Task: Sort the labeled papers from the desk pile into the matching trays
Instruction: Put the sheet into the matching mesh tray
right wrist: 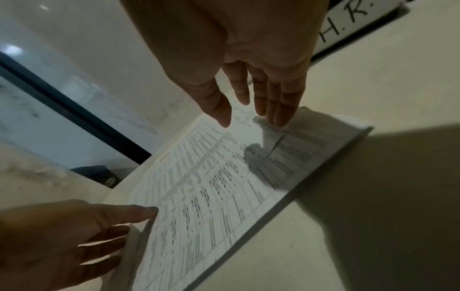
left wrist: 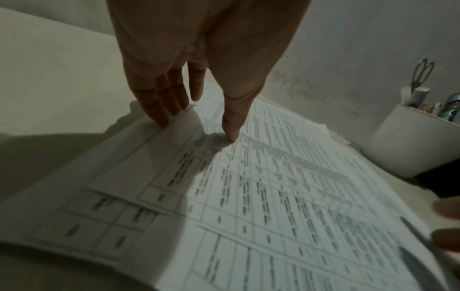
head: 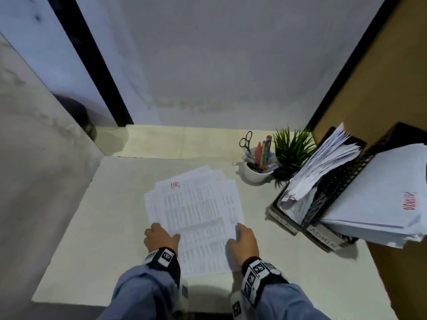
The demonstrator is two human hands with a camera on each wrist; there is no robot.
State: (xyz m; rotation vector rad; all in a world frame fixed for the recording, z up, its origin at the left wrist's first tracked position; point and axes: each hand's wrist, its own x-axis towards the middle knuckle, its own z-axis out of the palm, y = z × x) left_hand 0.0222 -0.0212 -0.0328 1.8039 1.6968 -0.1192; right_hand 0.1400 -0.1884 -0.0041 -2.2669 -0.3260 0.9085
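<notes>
Lying flat on the desk (head: 76, 227), left of the trays (head: 323, 204): paper pile (head: 196, 215), loosely fanned, long axis running away from the body and leaning slightly left at the far end. Top sheet (head: 198, 227) carrying a red "HR" mark (head: 175, 185) at the far-left corner, so head of page pointing away from the body, foot of page nearest the wrists.

Bracketing the near end of the pile: left hand (head: 159, 236) at the left long edge, right hand (head: 242, 241) at the right long edge. Both about equally near; right hand sitting on the tray side.

Left hand, wrist view: fingers (left wrist: 159, 102) straight and together, tips touching the sheet's edge, which is curling up a little there; thumb (left wrist: 232, 126) pressing down on the printed face. No closed pinch showing. Right hand (right wrist: 248, 78), wrist view: fingers (right wrist: 278, 102) extended and relaxed, tips at or just above the right margin, thumb hovering; holding nothing.

Trays standing right of the pile, both already stacked with paper; nearer-left tray tagged "H.R." (right wrist: 348, 21) in the right wrist view, the other tagged "ADMIN" (head: 324, 239). Judging: HR sheet needing a lift off the pile and a carry rightward. Cup of pens and scissors (head: 256, 165) and small plant (head: 291, 148) standing beyond the pile, left of the trays; likely clear of that path.
</notes>
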